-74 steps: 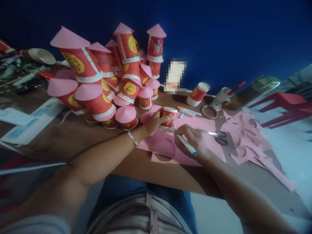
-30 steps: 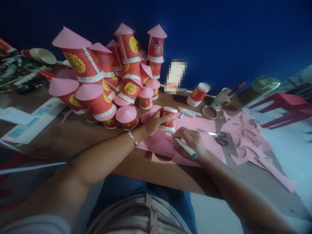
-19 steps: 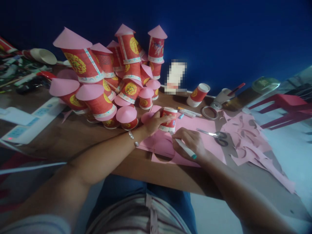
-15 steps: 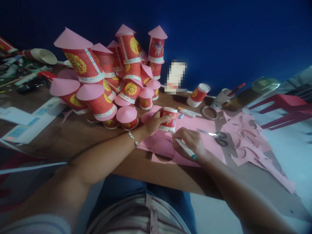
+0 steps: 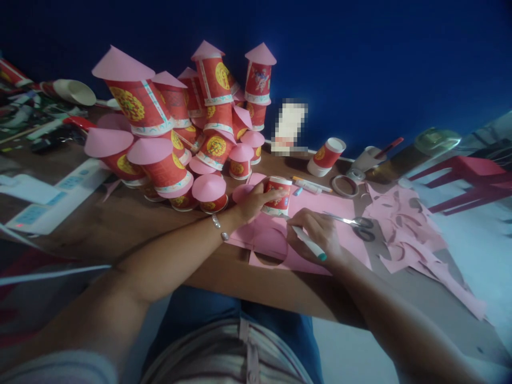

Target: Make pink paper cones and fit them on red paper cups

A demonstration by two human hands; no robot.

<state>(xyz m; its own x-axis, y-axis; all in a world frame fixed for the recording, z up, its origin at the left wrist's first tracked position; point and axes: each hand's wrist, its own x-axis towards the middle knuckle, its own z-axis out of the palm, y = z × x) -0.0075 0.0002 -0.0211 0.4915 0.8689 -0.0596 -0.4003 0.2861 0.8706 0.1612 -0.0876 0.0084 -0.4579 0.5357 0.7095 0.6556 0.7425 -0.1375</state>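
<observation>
My left hand (image 5: pixel 253 201) is closed round an upturned red paper cup (image 5: pixel 278 194) that stands rim down on a pink paper sheet (image 5: pixel 320 202). My right hand (image 5: pixel 318 234) pinches a white marker with a teal end (image 5: pixel 309 242), its tip at the cup's base on the near side. A round hole (image 5: pixel 267 248) is cut in the pink sheet just in front of the hands. A pink paper disc (image 5: pixel 240 192) lies under the left hand.
A heap of red cups with pink cone hats (image 5: pixel 180 128) fills the back left of the wooden table (image 5: pixel 120 218). Scissors (image 5: pixel 356 223), markers (image 5: pixel 310 184), a tape ring (image 5: pixel 343 184), another red cup (image 5: pixel 327 156) and pink scraps (image 5: pixel 404 229) lie to the right. A red chair (image 5: pixel 468 176) stands beyond.
My right hand has slid the marker a little round the cup's base, first leftward then back right. The left hand keeps hold of the cup.
</observation>
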